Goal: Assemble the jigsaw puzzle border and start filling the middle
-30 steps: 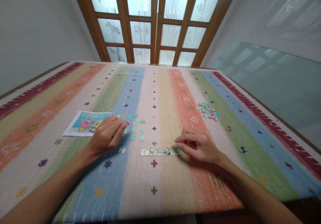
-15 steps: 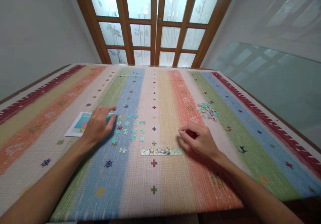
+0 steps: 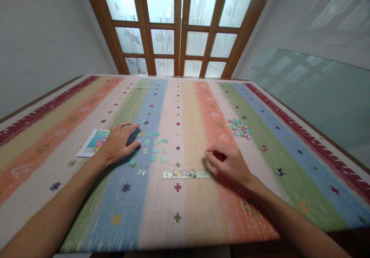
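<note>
My left hand (image 3: 118, 144) hovers over the left edge of a group of loose teal jigsaw puzzle pieces (image 3: 153, 159), thumb and fingers apart, holding nothing. Part of that group is hidden behind its fingers. Just right of an assembled strip of puzzle pieces (image 3: 186, 174), my right hand (image 3: 231, 161) is closed in a pinch. Whatever its fingertips may hold is too small to make out. Left of my left hand lies a picture card (image 3: 90, 144) with a pink cartoon figure, partly covered by the wrist. Two pale pieces (image 3: 142, 172) sit left of the strip.
A heap of mixed-colour puzzle pieces (image 3: 239, 129) lies beyond my right hand. The striped tablecloth (image 3: 162, 219) covers the table. A glass panel (image 3: 318, 92) stands along the right side, and wooden doors with frosted panes (image 3: 164, 44) are at the back.
My left hand has shifted right, off the card and toward the teal pieces, its fingers spreading wider. More of the card shows. My right hand has barely moved.
</note>
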Demonstrator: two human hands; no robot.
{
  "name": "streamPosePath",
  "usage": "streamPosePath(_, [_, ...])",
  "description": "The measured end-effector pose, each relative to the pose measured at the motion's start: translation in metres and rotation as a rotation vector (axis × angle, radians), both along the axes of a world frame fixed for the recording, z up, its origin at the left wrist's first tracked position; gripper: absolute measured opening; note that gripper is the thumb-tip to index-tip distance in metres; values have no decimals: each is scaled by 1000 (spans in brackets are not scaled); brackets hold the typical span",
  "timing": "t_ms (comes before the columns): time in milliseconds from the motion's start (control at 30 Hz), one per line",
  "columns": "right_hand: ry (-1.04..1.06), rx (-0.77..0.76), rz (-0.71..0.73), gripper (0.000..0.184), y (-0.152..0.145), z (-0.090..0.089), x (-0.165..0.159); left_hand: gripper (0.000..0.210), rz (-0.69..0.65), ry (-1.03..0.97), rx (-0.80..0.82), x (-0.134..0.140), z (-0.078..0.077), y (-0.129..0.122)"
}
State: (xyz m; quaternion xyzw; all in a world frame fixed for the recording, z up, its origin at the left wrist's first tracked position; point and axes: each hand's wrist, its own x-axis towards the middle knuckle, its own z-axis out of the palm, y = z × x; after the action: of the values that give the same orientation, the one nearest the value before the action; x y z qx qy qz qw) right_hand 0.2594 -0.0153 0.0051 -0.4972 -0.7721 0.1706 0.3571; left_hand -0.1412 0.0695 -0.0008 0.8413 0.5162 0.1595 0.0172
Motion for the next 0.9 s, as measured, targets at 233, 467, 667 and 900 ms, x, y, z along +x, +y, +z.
streamPosePath(233, [-26, 28, -3, 19, 3, -1, 3, 34, -85, -45, 78, -14, 3, 2])
streamPosePath(467, [-31, 5, -1, 21, 5, -2, 5, 25, -170, -30, 102, -11, 8, -2])
streamPosePath(667, [-19, -14, -24, 22, 4, 0, 6, 21, -271, -54, 40, -8, 20, -9])
streamPosePath(900, [-25, -32, -42, 24, 6, -1, 5, 17, -310, 10, -294, -10, 36, -20])
